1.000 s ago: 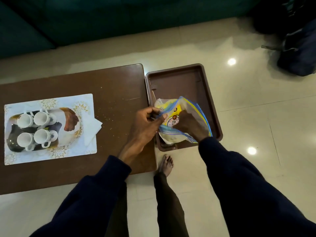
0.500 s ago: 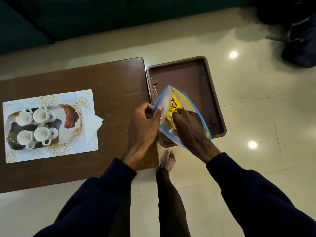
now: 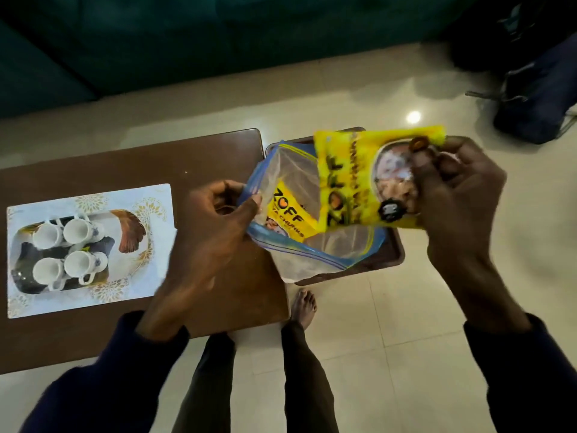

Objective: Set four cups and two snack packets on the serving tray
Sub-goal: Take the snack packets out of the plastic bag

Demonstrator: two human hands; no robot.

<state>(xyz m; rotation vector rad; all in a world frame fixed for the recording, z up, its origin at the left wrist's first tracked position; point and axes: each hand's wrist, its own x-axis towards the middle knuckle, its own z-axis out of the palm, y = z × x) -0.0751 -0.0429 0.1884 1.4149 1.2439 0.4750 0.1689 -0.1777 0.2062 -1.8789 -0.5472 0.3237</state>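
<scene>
My right hand (image 3: 449,195) grips a yellow snack packet (image 3: 352,179), held in the air above the brown bin (image 3: 387,254). My left hand (image 3: 218,220) pinches the rim of a clear zip bag (image 3: 293,176) with blue edges, holding it open over the bin. A second yellow packet (image 3: 288,214) shows inside the bag. Several white cups (image 3: 75,229) stand together on the patterned serving tray (image 3: 90,198) at the left of the brown table (image 3: 187,157).
The brown bin stands on the tiled floor just past the table's right end. A dark bag (image 3: 537,98) lies on the floor at the far right. A dark sofa (image 3: 187,42) runs along the back. My bare foot (image 3: 304,304) stands by the table's corner.
My right hand has drawn one yellow packet out of the zip bag and lifted it up to the right. My left hand still holds the bag's rim, now raised.
</scene>
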